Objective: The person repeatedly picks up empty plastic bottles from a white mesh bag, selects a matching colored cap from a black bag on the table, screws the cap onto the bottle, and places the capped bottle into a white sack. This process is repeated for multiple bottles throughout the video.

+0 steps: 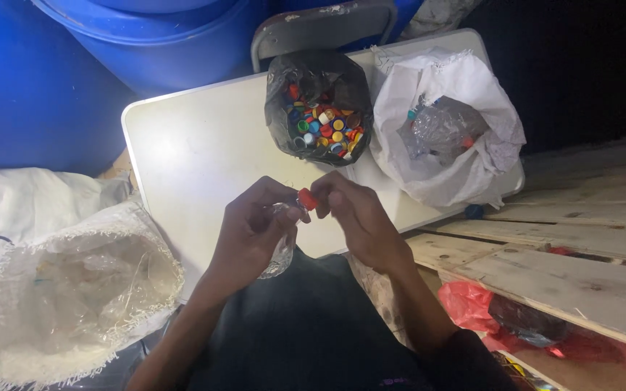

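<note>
My left hand (251,228) is wrapped around a small clear plastic bottle (281,250), held over the near edge of a white table (197,152). My right hand (356,213) pinches the bottle's red cap (307,199) between thumb and fingers. Just beyond the hands, a black bag (293,76) stands open on the table, filled with several coloured bottle caps (325,127). Beside it on the right, a white woven sack (490,137) holds clear crushed plastic bottles (440,130).
A white woven sack (59,289) of clear plastic stands open at the lower left. Blue barrels (146,36) line the back. Wooden pallet boards (581,246) lie at the right, with a red bag (469,304) and a blue cap (474,211) near them.
</note>
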